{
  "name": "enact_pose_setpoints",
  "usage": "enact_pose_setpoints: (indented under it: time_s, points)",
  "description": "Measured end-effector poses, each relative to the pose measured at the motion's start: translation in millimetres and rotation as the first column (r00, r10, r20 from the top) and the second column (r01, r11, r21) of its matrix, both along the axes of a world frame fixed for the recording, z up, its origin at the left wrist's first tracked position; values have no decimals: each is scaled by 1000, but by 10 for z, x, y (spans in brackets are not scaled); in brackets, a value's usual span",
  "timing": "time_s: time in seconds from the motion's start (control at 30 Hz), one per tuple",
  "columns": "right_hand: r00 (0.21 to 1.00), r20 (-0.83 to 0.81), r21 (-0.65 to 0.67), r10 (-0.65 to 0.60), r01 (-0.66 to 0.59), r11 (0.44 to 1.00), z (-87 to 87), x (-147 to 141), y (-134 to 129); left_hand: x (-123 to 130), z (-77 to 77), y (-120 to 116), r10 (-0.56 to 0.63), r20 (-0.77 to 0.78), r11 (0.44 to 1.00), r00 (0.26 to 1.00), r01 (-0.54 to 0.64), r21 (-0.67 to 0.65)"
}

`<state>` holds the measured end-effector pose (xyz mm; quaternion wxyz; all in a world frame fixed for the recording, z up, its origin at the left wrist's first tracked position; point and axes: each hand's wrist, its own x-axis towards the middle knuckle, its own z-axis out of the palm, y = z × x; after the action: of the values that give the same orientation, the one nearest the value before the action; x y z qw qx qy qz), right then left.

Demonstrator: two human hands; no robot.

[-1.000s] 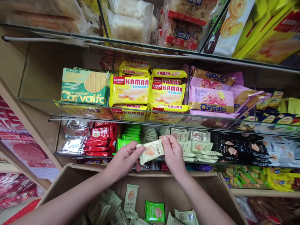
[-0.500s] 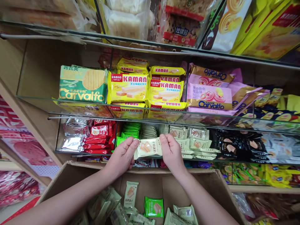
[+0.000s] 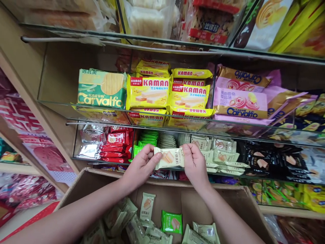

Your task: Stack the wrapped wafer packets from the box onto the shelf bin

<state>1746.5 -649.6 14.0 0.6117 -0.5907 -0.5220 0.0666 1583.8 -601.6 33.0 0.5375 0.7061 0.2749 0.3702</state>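
A small cream-coloured snack packet [image 3: 169, 158] with a printed picture of cake pieces is stretched level between my two hands. My left hand [image 3: 142, 162] pinches its left end between thumb and fingers. At its right end, my right hand [image 3: 195, 162] grips it with curled fingers. Both hands are above the far rim of an open cardboard box [image 3: 215, 196], in front of the lower shelf. Inside the box lie several similar cream packets [image 3: 147, 206] and one green packet [image 3: 172, 222].
Behind my hands, a glass-fronted shelf holds green packets [image 3: 148, 138], red packets [image 3: 118, 139], cream packets [image 3: 225, 156] and black packets [image 3: 261, 159]. Above it, yellow wafer packs [image 3: 148, 93] stand between a green biscuit pack [image 3: 101, 88] and pink cookie packs [image 3: 240, 101]. A glass edge [image 3: 177, 126] runs just above my hands.
The view has shifted, so the shelves and box appear further right. Both hands still hold the same packet, in nearly the same place over the box rim.
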Motion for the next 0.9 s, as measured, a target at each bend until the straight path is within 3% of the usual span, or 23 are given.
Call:
enact_pose_setpoints:
  time_s: [0.1, 0.17, 0.27, 0.33, 0.43, 0.5, 0.6, 0.7, 0.73, 0.8, 0.9]
  points:
    - [998, -51, 8, 44, -44, 999, 9, -1, 7, 2, -11, 13, -43, 10, 996, 999, 43, -82]
    - [974, -148, 21, 170, -169, 985, 23, -14, 11, 4, -28, 36, -2, 61, 997, 998, 7, -83]
    - [838, -348, 20, 421, -442, 897, 46, -43, 17, 6, -40, 76, -8, 104, 998, 995, 15, -65]
    - [732, -468, 42, 495, -541, 840, 54, -60, 24, 10, -33, 89, -48, 58, 997, 997, 51, -52]
    - [659, -563, 120, 499, -533, 838, 46, -55, 52, 24, -21, 74, -76, -66, 997, 995, 75, -18]
    - [710, -565, 87, 419, -454, 887, 30, -22, 85, 35, -23, 51, -66, -121, 997, 990, 70, 28]
    - [884, -429, -121, 183, -257, 959, 34, 65, 127, 44, -39, 25, -50, -187, 981, 981, 84, 177]
    - [998, 21, -328, 51, -42, 944, 131, 125, 136, 44, -55, 14, -69, -275, 941, 959, 154, 302]
    - [974, 220, -382, 49, 40, 923, 183, 128, 141, 43, -59, 11, -70, -296, 931, 953, 169, 323]
    - [836, 541, -453, 96, 194, 870, 293, 109, 175, 38, -65, 2, -56, -327, 914, 943, 180, 364]
    - [717, 665, -522, 211, 243, 818, 403, 59, 325, 20, -70, -19, -24, -370, 878, 929, 197, 436]
